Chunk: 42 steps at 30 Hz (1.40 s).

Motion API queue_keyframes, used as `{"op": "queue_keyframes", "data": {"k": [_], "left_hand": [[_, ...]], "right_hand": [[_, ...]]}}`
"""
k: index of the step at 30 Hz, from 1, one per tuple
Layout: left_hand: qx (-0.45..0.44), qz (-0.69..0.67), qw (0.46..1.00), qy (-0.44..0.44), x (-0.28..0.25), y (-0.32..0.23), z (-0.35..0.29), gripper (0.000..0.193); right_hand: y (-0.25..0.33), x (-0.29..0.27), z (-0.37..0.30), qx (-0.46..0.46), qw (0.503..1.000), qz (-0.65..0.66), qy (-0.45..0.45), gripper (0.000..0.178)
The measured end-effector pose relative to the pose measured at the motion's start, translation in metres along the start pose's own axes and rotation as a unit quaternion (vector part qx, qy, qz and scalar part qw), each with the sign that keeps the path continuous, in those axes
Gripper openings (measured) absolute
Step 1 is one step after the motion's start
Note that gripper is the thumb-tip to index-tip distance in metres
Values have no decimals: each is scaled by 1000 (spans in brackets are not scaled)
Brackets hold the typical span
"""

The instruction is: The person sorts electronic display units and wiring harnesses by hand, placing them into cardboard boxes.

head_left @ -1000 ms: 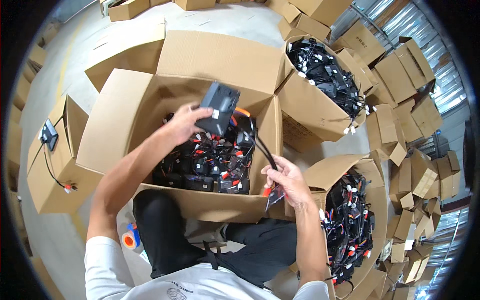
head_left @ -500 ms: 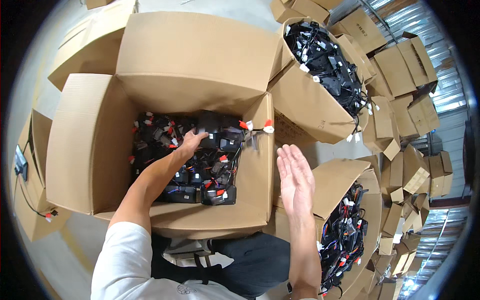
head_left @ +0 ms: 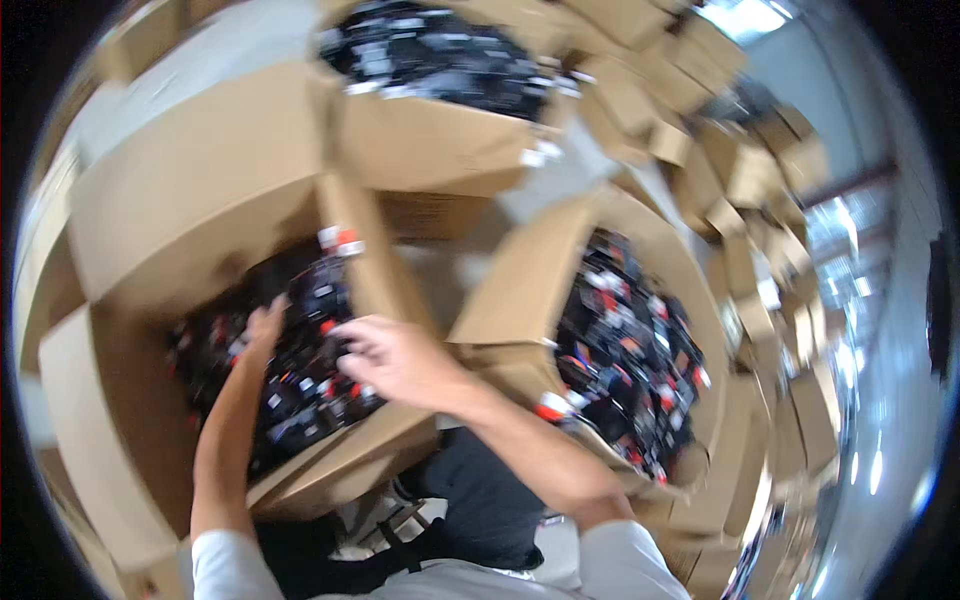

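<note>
black wired modules (head_left: 295, 400) lie jumbled inside the open carton (head_left: 340, 460), leads and plugs tangled among them. i judge each one light, hard-cased and a bit slippery, with soft leads that could snag, so i would grip the flat casing by its edges and spare the thin wires any pull. my left hand (head_left: 265, 325) is over the pile within the open carton; it is blurred, so i cannot tell whether its fingers pinch anything. my right hand (head_left: 385, 355) is by the open carton's right wall, fingers bent and somewhat apart, a red plug (head_left: 328, 327) just beside the tips; i cannot tell if they pinch it. white-and-red connectors (head_left: 342, 241) sit at the open carton's right rim. beyond the open carton stands a far carton (head_left: 430, 145) heaped with similar parts; right of the open carton, a side carton (head_left: 520, 270) holds more.
</note>
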<state>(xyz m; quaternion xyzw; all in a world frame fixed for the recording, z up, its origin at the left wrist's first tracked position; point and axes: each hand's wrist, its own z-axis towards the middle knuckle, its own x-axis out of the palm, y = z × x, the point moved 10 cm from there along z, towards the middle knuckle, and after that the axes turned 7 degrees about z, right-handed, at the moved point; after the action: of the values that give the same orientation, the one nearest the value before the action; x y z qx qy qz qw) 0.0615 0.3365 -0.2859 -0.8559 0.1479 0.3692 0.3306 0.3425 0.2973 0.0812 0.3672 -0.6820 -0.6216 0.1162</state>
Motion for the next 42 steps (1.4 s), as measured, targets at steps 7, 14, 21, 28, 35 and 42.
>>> {"op": "queue_keyframes", "data": {"k": [7,14,21,28,35,42], "left_hand": [[258,-13,966,-23,-89,-17,-50,39],[280,-19,958,-57,-199,-26,-147,19],[362,-39,931,30,-176,-115,-300,19],[455,-195,857,142,-175,-258,-474,55],[377,-454,743,317,-142,-368,-570,41],[506,-558,633,179,-290,-384,-562,23]], "right_hand": [[87,-54,-131,-245,946,-113,-181,33],[-29,-281,-286,41,794,-473,-381,49],[-112,-336,-312,157,818,-451,-321,46],[96,-256,-334,-260,658,-637,-307,33],[184,-170,-346,-472,584,-606,-264,33],[152,-223,-318,-307,773,-426,-356,52]]}}
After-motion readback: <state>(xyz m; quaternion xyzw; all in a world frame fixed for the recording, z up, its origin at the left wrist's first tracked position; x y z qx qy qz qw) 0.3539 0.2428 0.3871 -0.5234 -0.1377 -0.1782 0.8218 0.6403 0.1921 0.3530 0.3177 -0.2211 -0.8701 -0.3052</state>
